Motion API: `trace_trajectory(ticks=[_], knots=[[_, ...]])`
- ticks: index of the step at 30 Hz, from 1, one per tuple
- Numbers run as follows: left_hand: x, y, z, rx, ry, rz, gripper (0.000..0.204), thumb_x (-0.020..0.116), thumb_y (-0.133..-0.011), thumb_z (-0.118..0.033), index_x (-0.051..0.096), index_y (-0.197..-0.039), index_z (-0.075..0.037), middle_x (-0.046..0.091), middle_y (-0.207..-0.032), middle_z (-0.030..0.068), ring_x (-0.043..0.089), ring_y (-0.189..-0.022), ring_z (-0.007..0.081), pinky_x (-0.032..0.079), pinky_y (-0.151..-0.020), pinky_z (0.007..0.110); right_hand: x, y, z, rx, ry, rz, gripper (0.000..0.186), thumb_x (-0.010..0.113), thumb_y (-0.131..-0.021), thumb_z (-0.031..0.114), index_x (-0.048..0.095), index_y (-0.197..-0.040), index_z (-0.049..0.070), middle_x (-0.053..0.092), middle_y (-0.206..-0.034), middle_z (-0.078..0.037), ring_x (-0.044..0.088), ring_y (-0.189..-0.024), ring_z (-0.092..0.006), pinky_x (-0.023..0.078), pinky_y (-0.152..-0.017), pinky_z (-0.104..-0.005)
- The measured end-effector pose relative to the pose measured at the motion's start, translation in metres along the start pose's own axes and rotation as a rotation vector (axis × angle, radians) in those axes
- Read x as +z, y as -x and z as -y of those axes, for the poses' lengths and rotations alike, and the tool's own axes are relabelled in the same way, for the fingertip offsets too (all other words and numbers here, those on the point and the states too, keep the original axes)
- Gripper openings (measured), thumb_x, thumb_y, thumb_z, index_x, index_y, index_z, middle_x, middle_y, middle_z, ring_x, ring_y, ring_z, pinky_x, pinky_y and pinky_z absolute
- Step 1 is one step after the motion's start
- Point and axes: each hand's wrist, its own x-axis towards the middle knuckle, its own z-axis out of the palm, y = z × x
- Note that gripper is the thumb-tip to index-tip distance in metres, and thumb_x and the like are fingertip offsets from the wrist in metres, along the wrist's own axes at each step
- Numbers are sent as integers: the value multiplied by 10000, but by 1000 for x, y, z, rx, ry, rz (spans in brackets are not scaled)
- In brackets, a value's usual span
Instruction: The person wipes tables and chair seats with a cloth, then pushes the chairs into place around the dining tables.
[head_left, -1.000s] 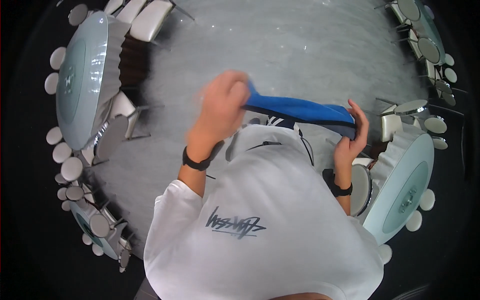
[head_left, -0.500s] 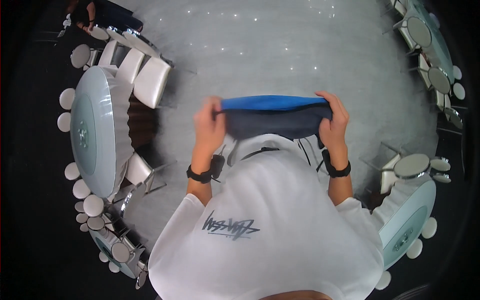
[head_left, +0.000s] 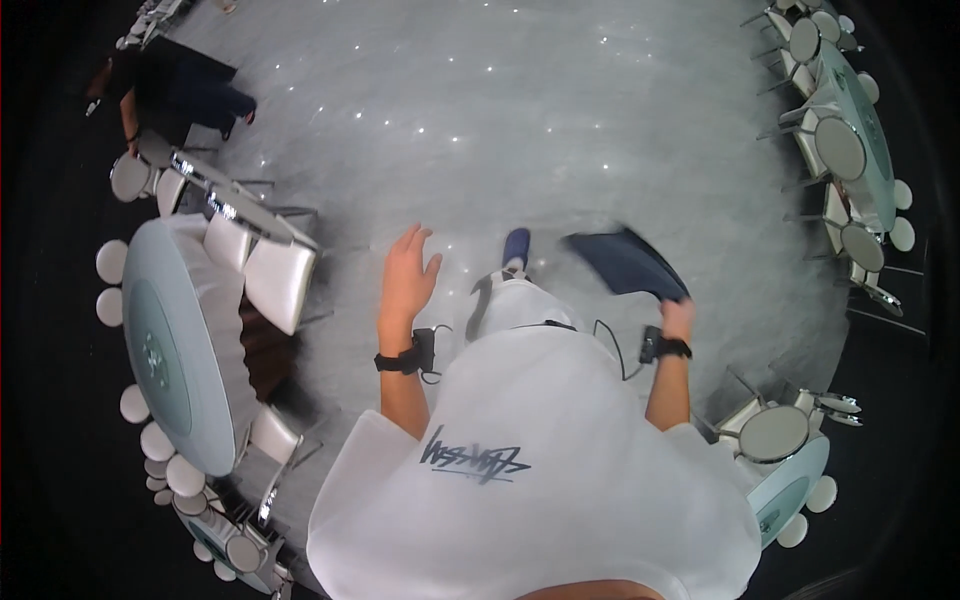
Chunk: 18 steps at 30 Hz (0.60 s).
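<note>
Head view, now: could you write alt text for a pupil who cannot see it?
The wearer's right hand holds a dark blue cloth by one end above a grey floor, while the left hand is open and empty. Round tables with white chairs line both sides; another person is at upper left.

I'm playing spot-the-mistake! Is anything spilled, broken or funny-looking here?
Nothing looks spilled or broken. The dark cloth looks lopsided because only the right hand grips it, at one end. The round table on the left looks tipped, but that's probably the wide lens.
</note>
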Motion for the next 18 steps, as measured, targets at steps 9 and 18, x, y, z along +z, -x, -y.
trace_trajectory(ticks=[9, 18], knots=[[-13, -262, -81, 263, 104, 44, 367, 689, -925, -118, 632, -1274, -18, 631, -1386, 214, 577, -1282, 413, 473, -1077, 469, -132, -119, 99, 284, -918, -1538, 417, 589, -1032, 281, 616, -1220, -90, 690, -1224, -216, 662, -990, -352, 514, -870, -506], [31, -451, -129, 392, 107, 144, 386, 702, -911, -125, 641, -1279, -21, 654, -1337, 204, 592, -1253, 407, 476, -1065, 471, 28, -300, 229, 202, -840, -858, 554, 593, -1073, 331, 601, -1163, -216, 702, -1191, -261, 670, -1041, -276, 513, -965, -388]])
